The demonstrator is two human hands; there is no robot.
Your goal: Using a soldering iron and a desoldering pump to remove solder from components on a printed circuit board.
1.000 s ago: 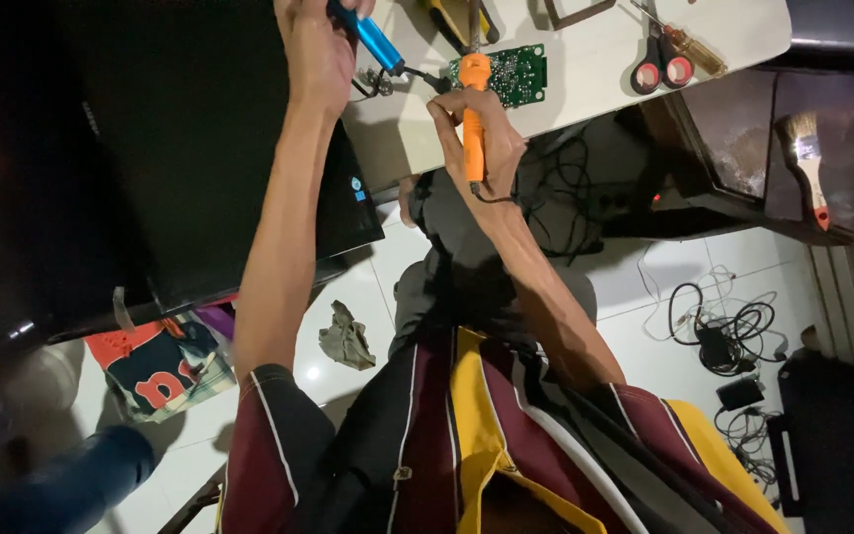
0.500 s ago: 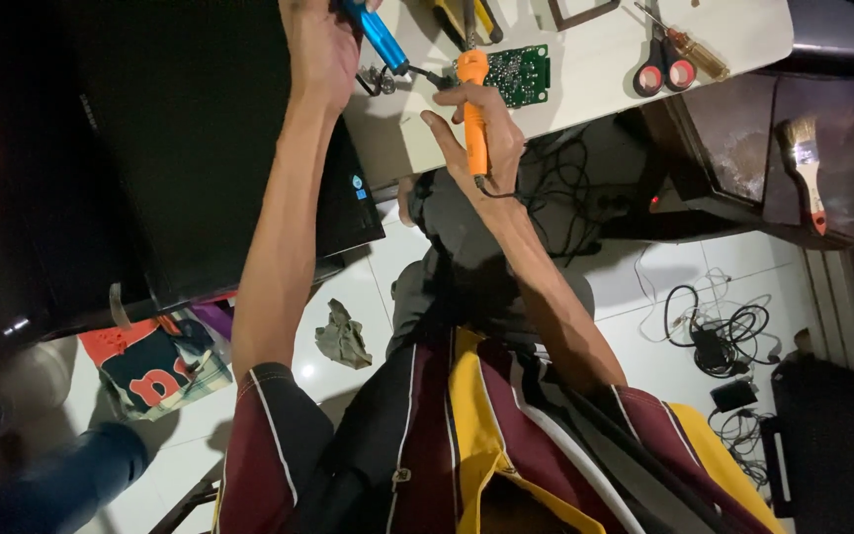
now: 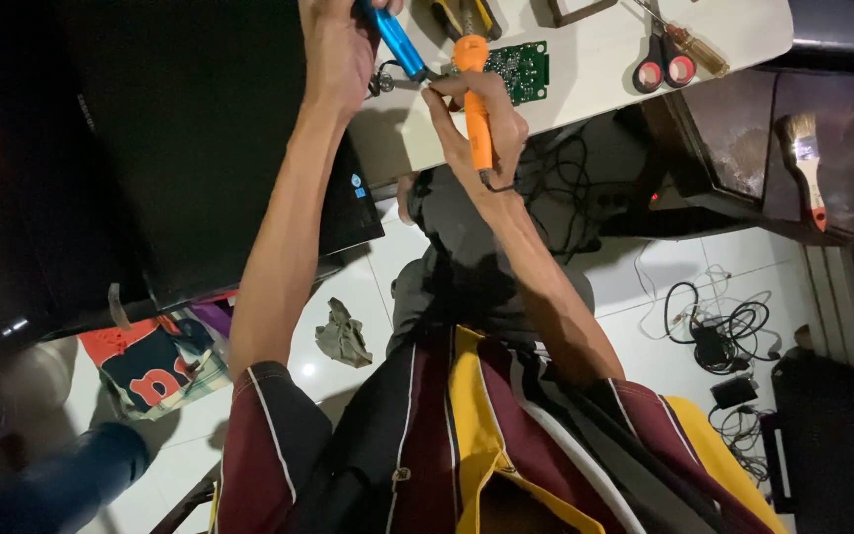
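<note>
My left hand [image 3: 336, 49] grips a blue-handled tool [image 3: 397, 42] at the top edge of the view, its tip pointing down to a small dark part [image 3: 384, 81] on the white table [image 3: 595, 69]. My right hand [image 3: 478, 124] holds an orange-handled soldering iron [image 3: 473, 99], tip up, beside a green circuit board [image 3: 518, 69] that lies flat on the table. Both tool tips meet close together just left of the board.
Red-handled scissors [image 3: 656, 61] and a screwdriver [image 3: 696, 49] lie on the table to the right. A large black panel [image 3: 170, 148] stands at left. A paintbrush [image 3: 807, 158] rests on a dark shelf. Cables [image 3: 714, 331], a rag [image 3: 342, 334] and a bag [image 3: 155, 361] lie on the tiled floor.
The view has shifted a little. My right hand with the orange iron has moved slightly closer to the blue tool's tip. Both hands keep their grip.
</note>
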